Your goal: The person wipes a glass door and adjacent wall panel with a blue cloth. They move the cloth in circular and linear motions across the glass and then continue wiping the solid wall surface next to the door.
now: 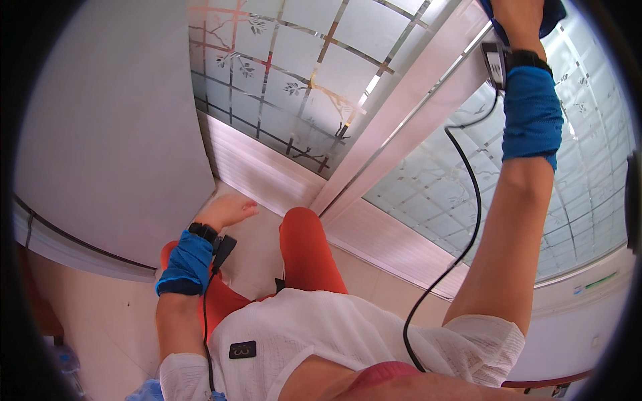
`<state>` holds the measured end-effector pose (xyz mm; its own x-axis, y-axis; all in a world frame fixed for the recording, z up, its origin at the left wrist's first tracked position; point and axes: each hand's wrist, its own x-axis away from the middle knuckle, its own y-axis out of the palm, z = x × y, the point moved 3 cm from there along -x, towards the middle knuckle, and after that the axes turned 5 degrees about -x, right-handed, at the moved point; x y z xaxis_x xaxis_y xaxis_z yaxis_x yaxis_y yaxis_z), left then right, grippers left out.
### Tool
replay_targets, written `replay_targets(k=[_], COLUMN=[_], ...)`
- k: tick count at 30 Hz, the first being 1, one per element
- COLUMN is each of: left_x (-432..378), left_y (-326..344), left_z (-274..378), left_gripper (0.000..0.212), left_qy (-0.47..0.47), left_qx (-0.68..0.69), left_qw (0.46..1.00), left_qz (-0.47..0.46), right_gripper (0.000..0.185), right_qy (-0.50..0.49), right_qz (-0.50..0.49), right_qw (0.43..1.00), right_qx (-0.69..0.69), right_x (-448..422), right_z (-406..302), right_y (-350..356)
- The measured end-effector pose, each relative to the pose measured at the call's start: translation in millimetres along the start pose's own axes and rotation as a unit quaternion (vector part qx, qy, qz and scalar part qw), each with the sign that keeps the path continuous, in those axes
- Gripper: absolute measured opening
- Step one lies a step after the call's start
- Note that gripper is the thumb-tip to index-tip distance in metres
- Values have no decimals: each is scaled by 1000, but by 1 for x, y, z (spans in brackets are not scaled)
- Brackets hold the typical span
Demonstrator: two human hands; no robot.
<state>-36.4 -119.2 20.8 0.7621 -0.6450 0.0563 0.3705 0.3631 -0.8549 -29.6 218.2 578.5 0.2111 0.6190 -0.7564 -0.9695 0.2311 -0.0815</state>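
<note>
My right hand (519,22) is raised at the upper right, where the frame's edge cuts off its fingers. It holds a dark blue cloth (553,19) against or close to a frosted glass door panel (584,135); contact is hard to tell. Low on the left, my left hand (228,209) hangs bare, slightly blurred, with its fingers loosely apart. Beyond it stands another frosted glass panel (296,55), patterned with clear grid lines and branches. A pale pink door frame (396,110) runs between the two panels.
A large pale flat panel (110,120) stands close on the left. Black cables (476,200) run from wrist-worn devices along both arms. Tiled floor (100,321) lies below, with a plastic bottle (65,358) at lower left. A white surface (562,321) curves along the right.
</note>
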Motion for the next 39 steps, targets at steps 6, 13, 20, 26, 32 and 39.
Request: replay_targets(k=[6, 13, 20, 26, 32, 39], left_x=[-30, -40, -28, -35, -41, -23], left_y=[-46, -73, -51, -37, -43, -73], left_z=[-11, -33, -55, -57, -29, 11], left_gripper=[40, 35, 31, 28, 29, 20], left_qy=[-51, -44, -54, -24, 28, 168], left_qx=[211, 362, 361, 390, 311, 31], left_qw=[970, 907, 913, 903, 934, 960], left_qz=[110, 212, 182, 179, 172, 221], right_gripper=[51, 58, 59, 66, 59, 52], right_qy=[-15, 13, -202, 60, -200, 35], right_qz=[0, -147, -381, -482, -159, 10], right_qw=[999, 903, 793, 488, 906, 996], right_qx=[30, -403, -430, -725, -337, 84], right_x=[15, 167, 301, 238, 53, -90], right_z=[-94, -238, -360, -303, -169, -57], right_y=[27, 104, 99, 104, 107, 51])
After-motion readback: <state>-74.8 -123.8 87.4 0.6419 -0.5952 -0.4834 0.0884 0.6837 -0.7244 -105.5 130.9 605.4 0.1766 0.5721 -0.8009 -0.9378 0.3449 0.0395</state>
